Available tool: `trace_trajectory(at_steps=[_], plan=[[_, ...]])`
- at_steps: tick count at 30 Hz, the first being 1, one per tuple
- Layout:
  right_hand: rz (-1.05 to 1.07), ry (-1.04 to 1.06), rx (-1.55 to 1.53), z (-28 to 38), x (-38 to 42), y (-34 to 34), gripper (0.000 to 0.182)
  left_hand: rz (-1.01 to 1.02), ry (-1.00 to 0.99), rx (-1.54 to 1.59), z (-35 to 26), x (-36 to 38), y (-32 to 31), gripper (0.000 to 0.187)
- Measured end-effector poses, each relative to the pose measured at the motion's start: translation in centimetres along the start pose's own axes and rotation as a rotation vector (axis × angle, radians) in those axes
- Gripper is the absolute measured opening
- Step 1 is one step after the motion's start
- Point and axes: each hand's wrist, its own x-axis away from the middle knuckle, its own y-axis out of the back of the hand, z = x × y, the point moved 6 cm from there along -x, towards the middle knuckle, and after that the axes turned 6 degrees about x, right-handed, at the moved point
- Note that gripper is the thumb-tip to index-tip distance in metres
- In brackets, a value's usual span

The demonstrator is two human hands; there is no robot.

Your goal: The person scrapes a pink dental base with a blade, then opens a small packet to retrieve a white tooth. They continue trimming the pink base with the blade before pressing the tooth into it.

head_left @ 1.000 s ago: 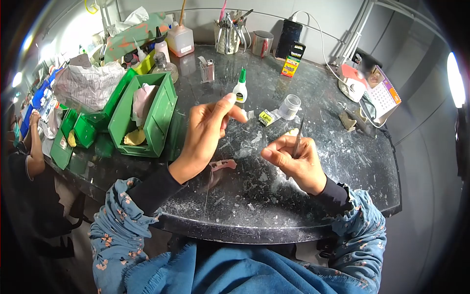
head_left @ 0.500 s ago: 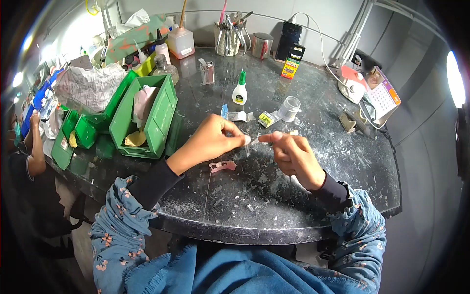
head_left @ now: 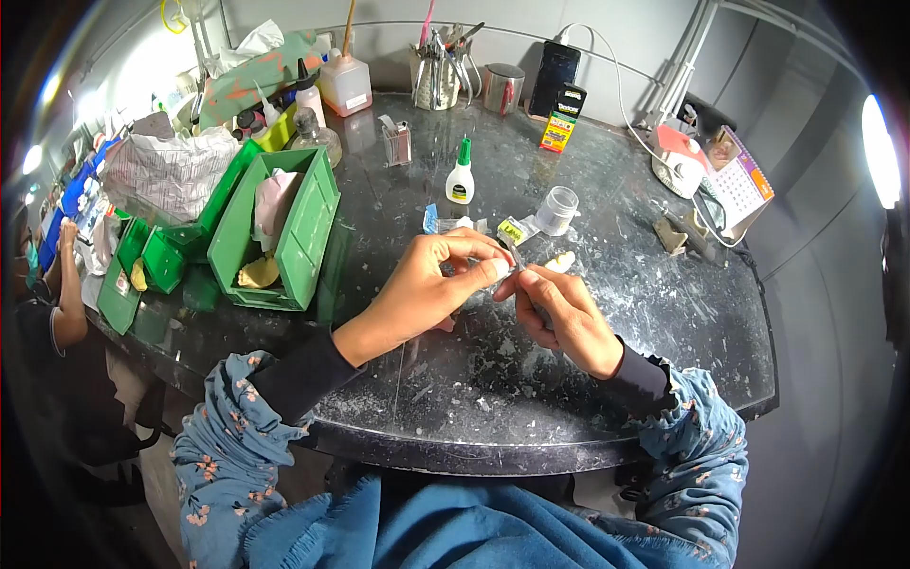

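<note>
Dark, dust-flecked bench (head_left: 474, 398), glue bottle (head_left: 461, 180) well behind. Left hand (head_left: 427, 284) pinched on a small pale piece (head_left: 500, 269) above mid-bench, right hand (head_left: 564, 318) closed around a thin metal tool (head_left: 512, 252) touching it. Seemingly mid fine-fitting; calls for steady fingertips and light pressure next.

The tabletop (head_left: 607, 379) is dark, glossy stone-like slab, smeared with matt white residue. The green bins (head_left: 308, 232) are smooth plastic. The glue bottle (head_left: 461, 177) is shiny white plastic, the small jar (head_left: 557, 209) translucent plastic. The tool cup (head_left: 434, 71) looks metal.
</note>
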Motion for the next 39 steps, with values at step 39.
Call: trace_trajectory(at_steps=[39], plan=[[-0.126, 0.189, 0.227, 0.9, 0.7, -0.3, 0.036, 0.083, 0.099, 0.308, 0.1, 1.1, -1.5, 0.025]])
